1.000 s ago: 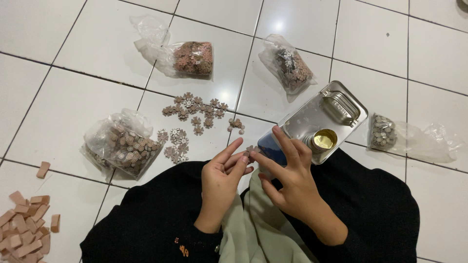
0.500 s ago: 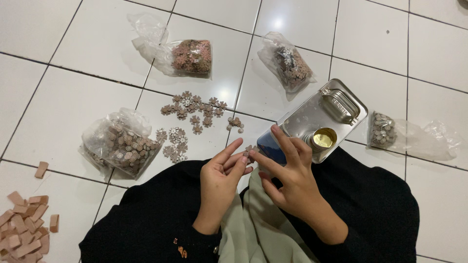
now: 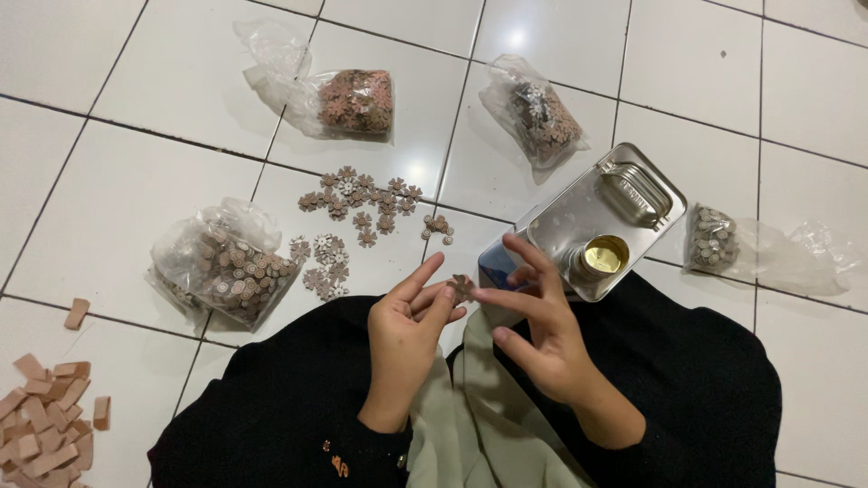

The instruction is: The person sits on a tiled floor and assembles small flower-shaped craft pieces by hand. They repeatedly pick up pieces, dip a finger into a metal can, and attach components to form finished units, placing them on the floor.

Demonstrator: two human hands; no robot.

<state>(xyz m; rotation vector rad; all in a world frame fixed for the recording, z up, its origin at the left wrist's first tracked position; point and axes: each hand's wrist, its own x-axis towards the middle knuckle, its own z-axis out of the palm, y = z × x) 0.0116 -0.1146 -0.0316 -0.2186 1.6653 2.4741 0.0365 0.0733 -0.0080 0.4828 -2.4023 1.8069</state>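
Both my hands meet over my lap above black clothing. A small brown flower-shaped wooden piece is pinched between the fingertips of my left hand and my right hand. My right hand's other fingers are spread. Just beyond my fingers, loose flower pieces lie scattered on the white tiled floor, with a second small cluster closer to me.
A metal rectangular tin with a round gold cap lies right of my hands. Several clear plastic bags of small wooden pieces lie around. Pink-brown wooden blocks pile at the lower left.
My fingers have shifted slightly around the small flower piece; the hands stay in the same place over my lap.
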